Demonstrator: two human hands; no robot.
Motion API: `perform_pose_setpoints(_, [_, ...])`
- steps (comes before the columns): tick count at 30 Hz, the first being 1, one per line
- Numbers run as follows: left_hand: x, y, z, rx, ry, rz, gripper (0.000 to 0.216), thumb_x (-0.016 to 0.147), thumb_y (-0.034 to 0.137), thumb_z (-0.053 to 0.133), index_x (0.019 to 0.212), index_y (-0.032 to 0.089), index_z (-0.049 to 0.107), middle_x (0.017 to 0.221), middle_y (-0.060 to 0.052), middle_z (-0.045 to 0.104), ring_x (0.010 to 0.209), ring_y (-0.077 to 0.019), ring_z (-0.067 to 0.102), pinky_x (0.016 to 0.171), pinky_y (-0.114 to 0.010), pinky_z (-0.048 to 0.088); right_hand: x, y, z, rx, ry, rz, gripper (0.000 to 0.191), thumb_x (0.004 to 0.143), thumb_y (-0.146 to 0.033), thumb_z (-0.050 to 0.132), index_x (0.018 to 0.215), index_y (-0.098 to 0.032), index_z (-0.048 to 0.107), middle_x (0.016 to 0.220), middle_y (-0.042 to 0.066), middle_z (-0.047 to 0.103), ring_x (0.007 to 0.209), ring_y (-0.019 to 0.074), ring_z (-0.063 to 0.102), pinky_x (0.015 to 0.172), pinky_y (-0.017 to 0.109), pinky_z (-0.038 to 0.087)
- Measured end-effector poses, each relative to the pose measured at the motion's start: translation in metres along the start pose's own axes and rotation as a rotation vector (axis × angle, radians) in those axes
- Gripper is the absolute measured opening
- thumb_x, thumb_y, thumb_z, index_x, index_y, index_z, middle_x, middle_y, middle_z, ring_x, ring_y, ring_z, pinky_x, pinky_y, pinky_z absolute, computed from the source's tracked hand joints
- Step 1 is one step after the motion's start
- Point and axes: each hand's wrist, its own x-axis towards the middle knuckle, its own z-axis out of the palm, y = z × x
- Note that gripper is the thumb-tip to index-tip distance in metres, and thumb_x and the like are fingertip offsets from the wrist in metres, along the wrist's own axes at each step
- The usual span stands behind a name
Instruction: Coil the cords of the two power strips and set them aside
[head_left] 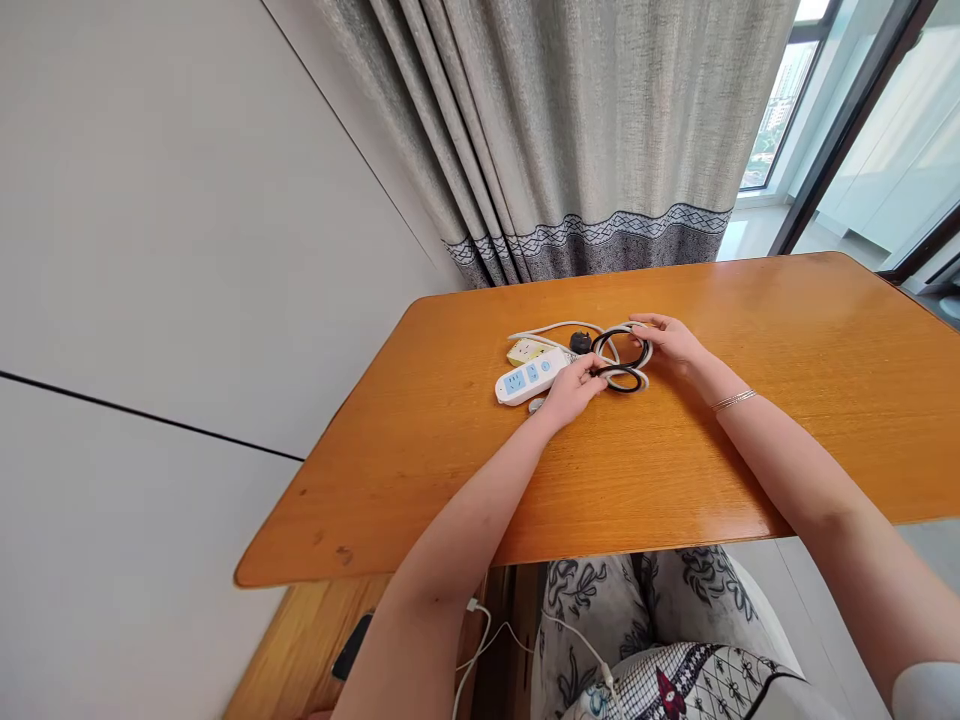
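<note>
Left hand (574, 388), right hand (667, 338) at coiled cables (616, 368), grip unclear; any lettering on power strip (534, 376) too small.

Grey curtain (600, 120) with patterned band (630, 230), window (784, 110) at right, pale wall (165, 220) at left, wooden table (420, 450)

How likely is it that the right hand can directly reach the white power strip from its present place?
Probably not directly: the coiled cables and the left hand lie between the right hand and the white power strip. Going over them seems possible.
</note>
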Motion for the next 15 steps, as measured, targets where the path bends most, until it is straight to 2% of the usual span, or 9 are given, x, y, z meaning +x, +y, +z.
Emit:
perform_pose_setpoints(2, [-0.002,0.001,-0.002,0.062,-0.081,0.046,0.014,0.076,0.018,0.055,0.087,0.020,0.064,0.062,0.004,0.053,0.052,-0.0117,0.049,0.056,-0.026,0.044,-0.001,-0.004,0.000,0.037,-0.011,0.027,0.032,0.074,-0.015,0.083,0.103,-0.016,0.069,0.079,0.001,0.075,0.064,0.0096,0.066,0.062,0.020,0.055])
perform_pose_setpoints(4, [-0.004,0.001,-0.004,0.130,-0.110,0.133,0.023,0.079,0.015,0.051,0.091,0.020,0.070,0.077,-0.001,0.066,0.057,-0.0133,0.057,0.065,-0.031,0.052,-0.004,-0.008,0.005,0.080,-0.013,0.045,0.030,0.076,-0.013,0.082,0.102,-0.017,0.068,0.081,0.001,0.075,0.064,0.0095,0.067,0.059,0.019,0.056])
perform_pose_setpoints(5, [-0.004,0.001,-0.005,0.166,-0.111,0.192,0.026,0.082,0.016,0.050,0.093,0.020,0.073,0.091,-0.005,0.071,0.065,-0.0154,0.063,0.075,-0.036,0.055,-0.005,-0.011,0.009,0.106,-0.011,0.053,0.028,0.077,-0.012,0.080,0.102,-0.017,0.068,0.080,0.001,0.075,0.064,0.0096,0.067,0.058,0.019,0.056])
perform_pose_setpoints(7, [-0.005,0.001,-0.006,0.252,-0.102,0.311,0.028,0.088,0.020,0.052,0.100,0.022,0.077,0.117,-0.009,0.072,0.092,-0.0216,0.070,0.096,-0.044,0.055,-0.008,-0.015,0.018,0.156,-0.016,0.054,0.026,0.079,-0.011,0.077,0.101,-0.018,0.067,0.079,0.001,0.075,0.064,0.0107,0.069,0.058,0.020,0.058])
perform_pose_setpoints(9, [-0.005,0.002,-0.006,0.336,-0.097,0.380,0.031,0.093,0.026,0.054,0.113,0.024,0.077,0.130,-0.010,0.069,0.118,-0.0265,0.065,0.110,-0.048,0.048,-0.012,-0.021,0.025,0.182,-0.050,0.035,0.026,0.081,-0.013,0.075,0.105,-0.019,0.066,0.078,0.001,0.074,0.067,0.0132,0.071,0.061,0.023,0.061])
perform_pose_setpoints(12, [-0.007,0.003,-0.003,0.421,-0.104,0.401,0.037,0.096,0.031,0.053,0.128,0.024,0.071,0.140,-0.011,0.065,0.132,-0.0278,0.058,0.117,-0.049,0.042,-0.020,-0.030,0.032,0.162,-0.123,-0.039,0.033,0.083,-0.020,0.072,0.115,-0.021,0.062,0.087,0.004,0.077,0.084,0.0178,0.076,0.074,0.029,0.064])
perform_pose_setpoints(15, [-0.009,0.004,0.000,0.443,-0.043,0.421,0.030,0.097,0.028,0.051,0.119,0.023,0.070,0.139,-0.011,0.064,0.132,-0.0274,0.058,0.116,-0.048,0.042,-0.029,-0.038,0.037,0.096,-0.163,-0.117,0.042,0.083,-0.024,0.069,0.123,-0.023,0.058,0.101,0.006,0.078,0.104,0.0207,0.075,0.088,0.034,0.062])
